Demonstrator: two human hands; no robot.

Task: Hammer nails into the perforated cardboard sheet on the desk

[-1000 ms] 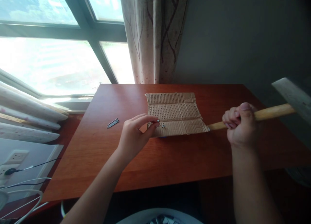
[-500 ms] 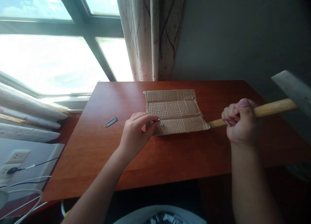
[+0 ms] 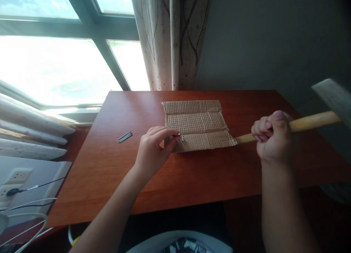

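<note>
A folded sheet of perforated cardboard point(image 3: 197, 125) lies on the red-brown wooden table point(image 3: 115, 172). My left hand point(image 3: 153, 150) rests at its near left corner, thumb and fingers pinched on a small nail point(image 3: 178, 134) standing on the cardboard. A few nail heads point(image 3: 183, 139) show just beside it. My right hand point(image 3: 271, 137) is a fist round the wooden handle of a hammer point(image 3: 309, 123), held level off to the right; its grey head point(image 3: 333, 97) is at the frame's right edge, well away from the cardboard.
Several loose nails point(image 3: 125, 136) lie on the table to the left of my left hand. A patterned curtain point(image 3: 172, 37) and a window point(image 3: 55, 66) stand behind the table. A power strip and cables point(image 3: 16, 189) sit at the lower left.
The view has shifted slightly; both hands hold nearly the same pose, with the hammer head edging a little further right.
</note>
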